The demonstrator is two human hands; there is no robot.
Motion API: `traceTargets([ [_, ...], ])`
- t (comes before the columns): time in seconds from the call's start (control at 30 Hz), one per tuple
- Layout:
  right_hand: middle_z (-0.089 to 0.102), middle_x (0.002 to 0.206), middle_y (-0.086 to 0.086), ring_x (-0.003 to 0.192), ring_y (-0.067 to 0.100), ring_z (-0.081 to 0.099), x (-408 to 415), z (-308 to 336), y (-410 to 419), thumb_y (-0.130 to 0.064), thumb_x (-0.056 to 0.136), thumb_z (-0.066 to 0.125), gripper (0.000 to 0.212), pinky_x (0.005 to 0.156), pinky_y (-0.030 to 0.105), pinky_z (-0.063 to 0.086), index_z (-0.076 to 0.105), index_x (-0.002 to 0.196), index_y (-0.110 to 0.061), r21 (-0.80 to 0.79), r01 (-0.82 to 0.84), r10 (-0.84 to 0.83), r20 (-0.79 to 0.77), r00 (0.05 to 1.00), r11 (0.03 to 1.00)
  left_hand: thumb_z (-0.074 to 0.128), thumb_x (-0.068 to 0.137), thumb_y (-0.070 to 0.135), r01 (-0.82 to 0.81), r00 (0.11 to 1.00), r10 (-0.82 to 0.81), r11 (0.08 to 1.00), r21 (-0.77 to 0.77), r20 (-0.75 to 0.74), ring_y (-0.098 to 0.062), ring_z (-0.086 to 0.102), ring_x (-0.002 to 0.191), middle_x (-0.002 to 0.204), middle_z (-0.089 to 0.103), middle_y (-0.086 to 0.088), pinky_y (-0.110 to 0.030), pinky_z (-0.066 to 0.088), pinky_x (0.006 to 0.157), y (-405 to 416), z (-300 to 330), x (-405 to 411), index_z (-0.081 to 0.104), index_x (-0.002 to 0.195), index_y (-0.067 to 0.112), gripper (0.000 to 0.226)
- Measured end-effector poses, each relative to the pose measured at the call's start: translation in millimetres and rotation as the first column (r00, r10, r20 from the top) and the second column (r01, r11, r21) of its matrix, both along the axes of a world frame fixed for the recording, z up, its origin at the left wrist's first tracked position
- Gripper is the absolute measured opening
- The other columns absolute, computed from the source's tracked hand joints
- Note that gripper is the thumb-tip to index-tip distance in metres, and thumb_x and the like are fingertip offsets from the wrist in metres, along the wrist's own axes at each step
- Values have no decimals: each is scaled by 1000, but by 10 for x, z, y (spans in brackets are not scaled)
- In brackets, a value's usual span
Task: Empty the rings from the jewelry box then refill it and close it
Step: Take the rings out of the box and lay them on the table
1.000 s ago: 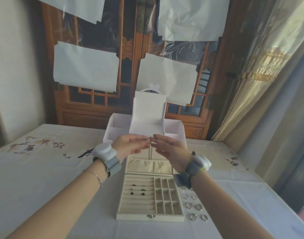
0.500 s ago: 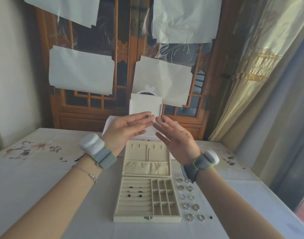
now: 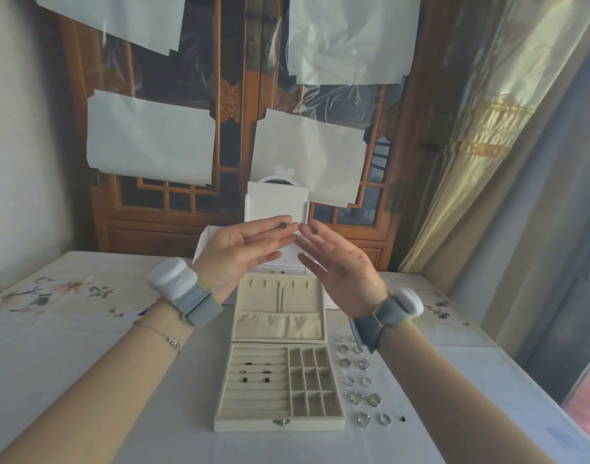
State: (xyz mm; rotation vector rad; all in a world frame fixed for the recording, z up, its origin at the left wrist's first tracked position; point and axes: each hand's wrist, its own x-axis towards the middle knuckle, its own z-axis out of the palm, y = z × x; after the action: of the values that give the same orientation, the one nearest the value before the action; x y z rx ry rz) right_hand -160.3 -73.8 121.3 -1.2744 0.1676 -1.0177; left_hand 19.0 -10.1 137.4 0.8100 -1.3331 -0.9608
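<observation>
Fingers straight on both raised hands [image 3: 286, 252]; beige jewelry box [image 3: 280, 386] lies open, rings [image 3: 363, 383] beside it.

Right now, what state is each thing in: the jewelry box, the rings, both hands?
jewelry box: open, lid laid back, standing up behind the tray.
ring slots: a few small dark pieces remain seated.
grid compartments: nothing visible inside.
rings: out of the box, laid in two columns on the tablecloth at its right.
left hand: raised, fingers straight, holding nothing.
right hand: raised, fingers straight, holding nothing.
</observation>
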Motion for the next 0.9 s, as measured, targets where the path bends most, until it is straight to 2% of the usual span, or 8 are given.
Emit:
traceTargets([
  [0.2,68,120,3,120,23,59,-184,-43,-42,-8,91,50,30,103,34,47,69,112,-18,29,79,-76,-76,994,996,53,90,0,15,997,-18,999,43,71,-12,66,108,115,70,1,-27,52,93,-121,-37,-105,64,114,19,33],
  [0.33,71,111,2,108,19,65,-376,-145,-117,-9,88,59,25,98,32,49,69,109,-14,14,198,-187,-267,946,980,59,88,3,0,978,-38,983,181,207,-10,70,99,106,73,6,-18,54,82,-266,-148,-181,66,111,19,29],
  [0.4,73,105,2,99,16,68,-496,-237,-160,-9,90,59,21,91,28,52,68,108,-12,0,255,-235,-390,890,967,65,85,8,-43,945,-43,967,253,325,-9,70,98,107,73,2,-15,54,78,-357,-244,-260,68,108,19,26],
  [0.5,74,102,6,91,16,69,-709,-401,-225,-13,88,64,15,89,28,53,72,101,-12,-33,326,-291,-541,789,945,77,76,22,-99,871,-83,935,341,483,-10,68,95,97,75,2,-20,54,82,-506,-460,-410,74,94,26,19],
  [0.57,74,101,10,88,16,69,-866,-507,-262,-14,83,70,17,86,27,53,74,99,-8,-81,368,-336,-621,708,926,79,72,28,-45,855,-172,916,399,490,-18,70,96,90,76,1,-25,54,81,-607,-617,-537,75,83,28,11],
  [0.63,75,94,9,81,12,69,-1020,-611,-276,-14,80,73,16,78,22,55,75,96,-9,-141,379,-362,-700,615,915,73,79,22,1,843,-237,898,440,483,-19,71,95,87,76,0,-20,54,72,-678,-756,-695,74,82,24,4],
  [0.73,75,76,0,67,3,68,-1261,-785,-306,-12,78,75,9,71,17,55,76,87,-15,-188,386,-377,-778,503,903,71,81,17,36,792,-304,889,456,529,-18,72,90,85,75,-2,-20,54,72,-752,-951,-972,72,82,20,4],
  [0.9,74,79,3,64,4,65,-1592,-1052,-377,-12,78,74,8,69,17,55,76,86,-14,-269,375,-398,-858,326,887,67,85,17,47,691,-366,883,466,624,-19,70,78,81,72,-2,-14,45,55,-845,-1243,-1351,69,82,16,4],
])
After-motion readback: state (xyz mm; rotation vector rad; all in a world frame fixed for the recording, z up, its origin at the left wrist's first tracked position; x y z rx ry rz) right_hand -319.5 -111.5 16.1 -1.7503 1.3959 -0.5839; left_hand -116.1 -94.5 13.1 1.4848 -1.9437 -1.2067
